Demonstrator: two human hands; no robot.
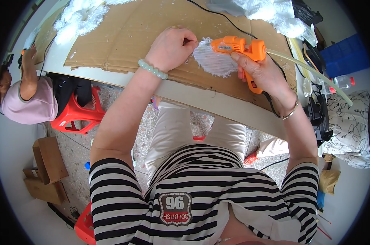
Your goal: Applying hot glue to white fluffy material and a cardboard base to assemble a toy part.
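My right hand is wrapped round the handle of an orange hot glue gun, whose nozzle points left. A long pale glue stick runs out of its back end. Under the nozzle lies a small piece of white pleated fabric, flat on the brown cardboard. My left hand, with a beaded bracelet at the wrist, is closed, its fingertips pinched together at the fabric's left edge. Whether those fingers grip the fabric or something tiny is too small to make out.
White fluffy material is heaped at the far left, with more white fabric at the far right. A black cord crosses the cardboard. A clear bottle stands at right. Another person sits at left on a red stool.
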